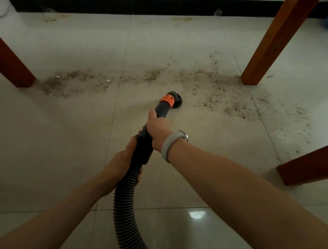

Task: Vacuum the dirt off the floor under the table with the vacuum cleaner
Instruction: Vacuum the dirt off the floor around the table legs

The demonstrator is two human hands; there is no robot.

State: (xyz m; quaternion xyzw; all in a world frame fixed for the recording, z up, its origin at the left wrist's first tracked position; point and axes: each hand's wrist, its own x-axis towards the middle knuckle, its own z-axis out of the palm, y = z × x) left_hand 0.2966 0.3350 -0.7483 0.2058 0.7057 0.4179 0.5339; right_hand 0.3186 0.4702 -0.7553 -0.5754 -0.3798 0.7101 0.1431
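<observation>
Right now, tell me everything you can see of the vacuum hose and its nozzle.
The vacuum hose is black and ribbed, plastic by its look, curving up from the bottom edge of the picture into a smooth dark grey tube. An orange collar joins that tube to a round black brush nozzle, which sits low at the pale tiled floor just short of the band of dirt. The right hand grips the tube; the left hand holds where the ribbing begins.

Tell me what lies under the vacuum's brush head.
The brush head sits on pale floor tile, at the near edge of the dirt band. Dirt shows beside and beyond it; whatever is directly beneath is covered by the head.
</observation>
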